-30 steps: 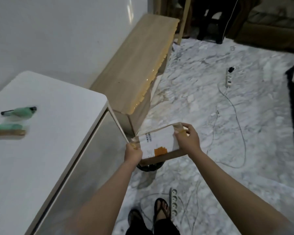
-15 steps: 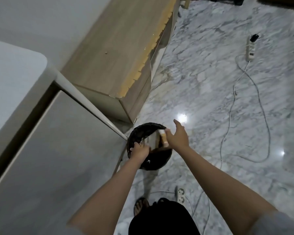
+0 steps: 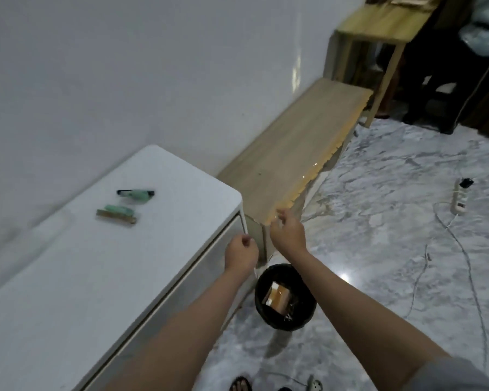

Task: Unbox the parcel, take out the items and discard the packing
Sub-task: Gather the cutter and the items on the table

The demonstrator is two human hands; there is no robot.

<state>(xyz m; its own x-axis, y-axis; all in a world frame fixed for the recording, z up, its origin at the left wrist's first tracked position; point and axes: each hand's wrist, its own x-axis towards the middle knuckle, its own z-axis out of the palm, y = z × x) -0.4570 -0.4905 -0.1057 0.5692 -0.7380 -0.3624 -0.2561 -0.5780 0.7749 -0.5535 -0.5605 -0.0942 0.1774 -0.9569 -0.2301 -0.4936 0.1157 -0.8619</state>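
Cardboard parcel box [image 3: 277,296], brown with a white label, is lying inside the round black bin [image 3: 305,314] on the marble floor at lower centre.
Looking light and stiff, best gripped by its edges; label unreadable. Left hand [image 3: 241,254] is curling, possibly pinching a thin scrap; right hand [image 3: 288,233] is hanging loosely curled, holding nothing.

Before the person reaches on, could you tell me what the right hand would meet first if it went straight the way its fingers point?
Probably the near end of the long light wooden bench: the right hand points up and away towards it, though depth is unclear.
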